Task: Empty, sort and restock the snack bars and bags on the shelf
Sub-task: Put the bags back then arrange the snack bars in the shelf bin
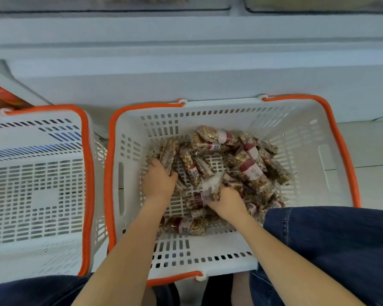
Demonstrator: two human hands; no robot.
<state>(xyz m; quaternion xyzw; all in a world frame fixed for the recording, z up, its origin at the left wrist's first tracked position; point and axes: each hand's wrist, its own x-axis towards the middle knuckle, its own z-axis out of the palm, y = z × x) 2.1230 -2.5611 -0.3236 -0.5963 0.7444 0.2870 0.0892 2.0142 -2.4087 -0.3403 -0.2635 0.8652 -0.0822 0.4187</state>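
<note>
in the basket (pixel 301 138) at the centre of the view, both hands are working down among the bars (pixel 250 171), which are lying heaped and crossed over its slotted floor. the left hand (pixel 158 181) is curling its fingers round a few bars at about nine o'clock of the heap, seemingly gathering them into a bundle. the right hand (pixel 227 200) is closing on a red-labelled bar at about six o'clock, fingertips buried in the wrappers, so how tightly it is gripping is hard to tell. reaching in with both hands at once is probably letting the person line like bars up together for sorting, rather than lifting them singly. the bars are clear packets of nuts or grain with red and white bands; some are looking paler than others, which may be the sorting cue.

a second basket (pixel 38 195), at nine o'clock of the first and just beside it, is showing only bare slotted walls and floor, likely waiting for one sort. the shelf (pixel 186 74) is running across at twelve o'clock, its lower tier holding nothing visible here. knees in dark denim (pixel 332 239) are framing the lower edge.
</note>
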